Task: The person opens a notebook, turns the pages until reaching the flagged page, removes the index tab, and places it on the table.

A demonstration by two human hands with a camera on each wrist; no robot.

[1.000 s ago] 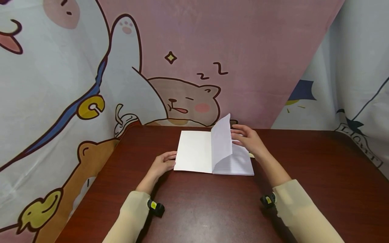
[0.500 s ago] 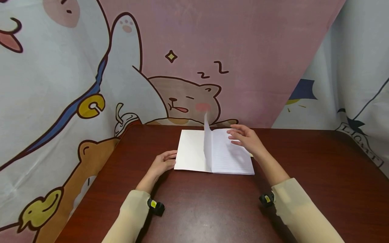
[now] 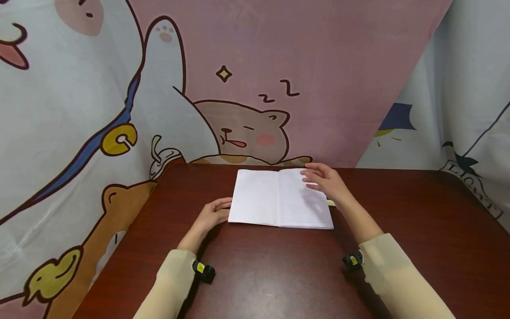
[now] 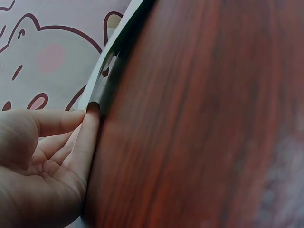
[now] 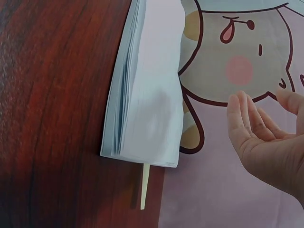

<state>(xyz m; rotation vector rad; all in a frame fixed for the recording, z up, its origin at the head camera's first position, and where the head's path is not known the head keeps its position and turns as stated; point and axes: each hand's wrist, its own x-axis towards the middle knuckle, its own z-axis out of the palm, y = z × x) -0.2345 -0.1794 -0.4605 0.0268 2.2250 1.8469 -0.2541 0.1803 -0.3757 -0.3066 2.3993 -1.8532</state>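
An open notebook (image 3: 255, 197) with white pages lies flat near the back of the table, its right page (image 3: 300, 208) faintly ruled. At its left edge my left hand (image 3: 212, 216) pinches the cover between thumb and finger; the left wrist view shows the thumb above and a fingertip (image 4: 91, 114) under the edge. Over the upper right of the notebook hovers my right hand (image 3: 324, 181), fingers loosely bent and holding nothing. In the right wrist view that hand (image 5: 266, 133) stands apart from the page stack. A pale yellow ribbon (image 5: 144, 187) sticks out from the notebook's right side.
The dark red-brown wooden table (image 3: 255, 274) extends toward me and to both sides. Right behind its back edge hangs a cartoon-printed cloth (image 3: 338, 88). Each wrist wears a small black camera (image 3: 204, 271).
The page that stood raised has swung over to the left and now lies flat on the left side. The right hand has stayed over the right page; the left hand has kept its place.
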